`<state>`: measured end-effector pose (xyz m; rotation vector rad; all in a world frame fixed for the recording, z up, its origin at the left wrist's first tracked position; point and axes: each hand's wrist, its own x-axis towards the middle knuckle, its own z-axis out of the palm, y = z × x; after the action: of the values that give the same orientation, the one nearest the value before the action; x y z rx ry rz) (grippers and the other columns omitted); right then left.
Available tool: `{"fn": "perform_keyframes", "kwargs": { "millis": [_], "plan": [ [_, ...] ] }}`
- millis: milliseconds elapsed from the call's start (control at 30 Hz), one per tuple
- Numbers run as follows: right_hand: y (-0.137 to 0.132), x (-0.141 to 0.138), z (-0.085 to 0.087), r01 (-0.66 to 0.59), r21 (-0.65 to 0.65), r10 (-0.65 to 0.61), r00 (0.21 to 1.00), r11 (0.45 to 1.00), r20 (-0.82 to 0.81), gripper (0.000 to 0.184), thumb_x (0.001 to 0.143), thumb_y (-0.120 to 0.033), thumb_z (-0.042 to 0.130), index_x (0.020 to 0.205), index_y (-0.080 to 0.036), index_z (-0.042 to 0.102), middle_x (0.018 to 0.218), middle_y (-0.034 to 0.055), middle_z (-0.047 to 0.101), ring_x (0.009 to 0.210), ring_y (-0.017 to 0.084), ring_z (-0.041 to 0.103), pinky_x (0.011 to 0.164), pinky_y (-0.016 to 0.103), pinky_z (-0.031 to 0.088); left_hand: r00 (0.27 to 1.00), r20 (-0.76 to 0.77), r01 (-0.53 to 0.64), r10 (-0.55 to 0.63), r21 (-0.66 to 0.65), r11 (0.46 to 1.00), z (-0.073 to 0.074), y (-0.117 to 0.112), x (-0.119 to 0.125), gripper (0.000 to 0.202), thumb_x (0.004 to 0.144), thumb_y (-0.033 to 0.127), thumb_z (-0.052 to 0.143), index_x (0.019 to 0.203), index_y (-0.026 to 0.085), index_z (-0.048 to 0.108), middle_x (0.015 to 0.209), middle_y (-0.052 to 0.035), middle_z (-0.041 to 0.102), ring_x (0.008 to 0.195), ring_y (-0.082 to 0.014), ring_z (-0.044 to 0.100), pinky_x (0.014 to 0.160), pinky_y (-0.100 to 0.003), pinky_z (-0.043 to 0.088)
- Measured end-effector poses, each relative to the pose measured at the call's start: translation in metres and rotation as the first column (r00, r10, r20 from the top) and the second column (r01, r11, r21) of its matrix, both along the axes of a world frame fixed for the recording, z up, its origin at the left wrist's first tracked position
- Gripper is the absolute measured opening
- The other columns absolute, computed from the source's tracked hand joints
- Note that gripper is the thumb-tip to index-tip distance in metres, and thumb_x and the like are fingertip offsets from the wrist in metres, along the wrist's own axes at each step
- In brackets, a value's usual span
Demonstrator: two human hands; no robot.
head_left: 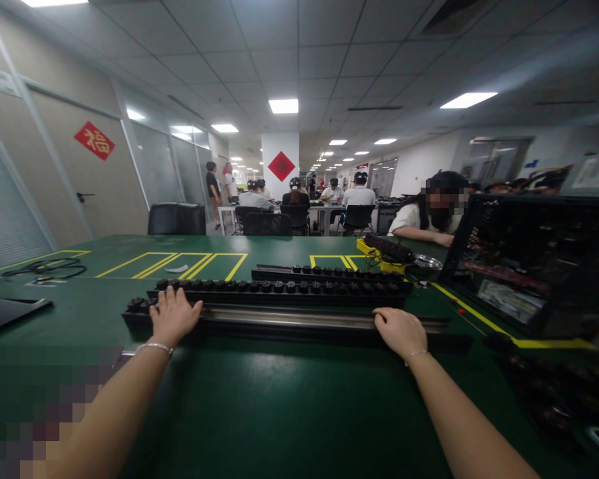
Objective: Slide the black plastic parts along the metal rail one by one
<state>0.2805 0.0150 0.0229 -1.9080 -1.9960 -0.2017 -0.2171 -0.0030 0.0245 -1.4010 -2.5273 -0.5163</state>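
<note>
In front of me a long black channel-shaped rail (289, 318) lies crosswise on the green table, its inside shiny like metal. A few small black pieces (140, 304) sit in its left end. My left hand (174, 318) rests on that end with its fingers spread. Toward the other end, my right hand (402, 331) has its fingers curled over the rail's edge; the fingertips are partly hidden. Just behind lies a second black rail (209, 296) filled with a row of round black pieces (292, 287). A third, similar rail (269, 272) is farther back.
A black open-sided case (509, 266) stands at the right. Dark loose parts (554, 406) lie in the near right corner. A yellow tray (367, 246) with a black power strip is at the back. Cables (54, 267) lie at the left. A person (429, 213) sits across the table.
</note>
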Motion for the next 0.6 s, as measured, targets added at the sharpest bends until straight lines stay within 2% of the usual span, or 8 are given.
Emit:
{"fn": "perform_keyframes", "kwargs": {
  "millis": [100, 167, 233, 333, 467, 600],
  "plan": [
    [0.0, 0.0, 0.0, 0.001, 0.004, -0.001, 1.0, 1.0, -0.002, 0.039, 0.083, -0.03, 0.036, 0.099, -0.023, 0.071, 0.107, 0.003, 0.069, 0.101, 0.021, 0.06, 0.086, 0.034, 0.041, 0.995, 0.058, -0.074, 0.075, -0.032, 0.997, -0.007, -0.001, -0.021, 0.078, 0.081, 0.053, 0.033, 0.139, 0.001, 0.028, 0.15, -0.0222, 0.02, 0.137, -0.0392, 0.016, 0.107, -0.055, 0.021],
    [0.0, -0.001, 0.0, 0.0, 0.002, 0.0, 1.0, 1.0, -0.004, 0.039, 0.083, -0.03, 0.035, 0.099, -0.024, 0.071, 0.107, 0.0023, 0.069, 0.101, 0.02, 0.06, 0.087, 0.034, 0.041, 0.996, 0.048, -0.071, 0.072, -0.034, 0.997, -0.01, 0.0, -0.027, 0.078, 0.079, 0.053, 0.035, 0.138, 0.002, 0.031, 0.149, -0.0224, 0.023, 0.135, -0.0401, 0.022, 0.106, -0.053, 0.024],
    [0.0, -0.001, 0.0, 0.004, -0.003, -0.004, 1.0, 1.0, 0.0, 0.04, 0.083, -0.03, 0.035, 0.098, -0.024, 0.071, 0.107, 0.0019, 0.069, 0.101, 0.02, 0.06, 0.086, 0.033, 0.041, 0.999, -0.005, -0.048, 0.048, -0.029, 0.998, -0.011, 0.001, -0.027, 0.076, 0.077, 0.05, 0.038, 0.133, -0.001, 0.038, 0.143, -0.0258, 0.032, 0.131, -0.0401, 0.029, 0.104, -0.047, 0.029],
    [0.001, -0.001, 0.0, 0.009, -0.003, -0.009, 1.0, 1.0, 0.015, 0.04, 0.083, -0.029, 0.035, 0.097, -0.024, 0.071, 0.108, 0.0019, 0.069, 0.1, 0.02, 0.06, 0.085, 0.033, 0.042, 0.998, -0.054, -0.029, 0.028, -0.018, 0.999, -0.01, 0.0, -0.023, 0.069, 0.077, 0.047, 0.039, 0.126, -0.001, 0.046, 0.136, -0.0267, 0.04, 0.125, -0.0399, 0.037, 0.1, -0.045, 0.034],
    [0.002, -0.001, 0.0, 0.007, -0.003, -0.007, 1.0, 1.0, 0.012, 0.039, 0.083, -0.029, 0.035, 0.098, -0.024, 0.071, 0.108, 0.0024, 0.069, 0.1, 0.02, 0.06, 0.084, 0.033, 0.042, 0.999, -0.032, -0.016, 0.016, -0.016, 1.0, -0.01, -0.004, -0.019, 0.064, 0.079, 0.046, 0.034, 0.125, 0.003, 0.048, 0.137, -0.0244, 0.039, 0.12, -0.0408, 0.043, 0.097, -0.047, 0.036],
    [0.002, -0.001, 0.001, 0.008, -0.009, -0.008, 1.0, 1.0, 0.013, 0.039, 0.083, -0.028, 0.036, 0.098, -0.024, 0.071, 0.108, 0.0026, 0.069, 0.1, 0.02, 0.06, 0.084, 0.032, 0.042, 1.0, -0.019, 0.014, -0.014, -0.02, 1.0, -0.011, -0.006, -0.018, 0.062, 0.082, 0.044, 0.031, 0.124, 0.002, 0.048, 0.139, -0.0247, 0.036, 0.116, -0.0401, 0.047, 0.094, -0.047, 0.038]
  ]
}}
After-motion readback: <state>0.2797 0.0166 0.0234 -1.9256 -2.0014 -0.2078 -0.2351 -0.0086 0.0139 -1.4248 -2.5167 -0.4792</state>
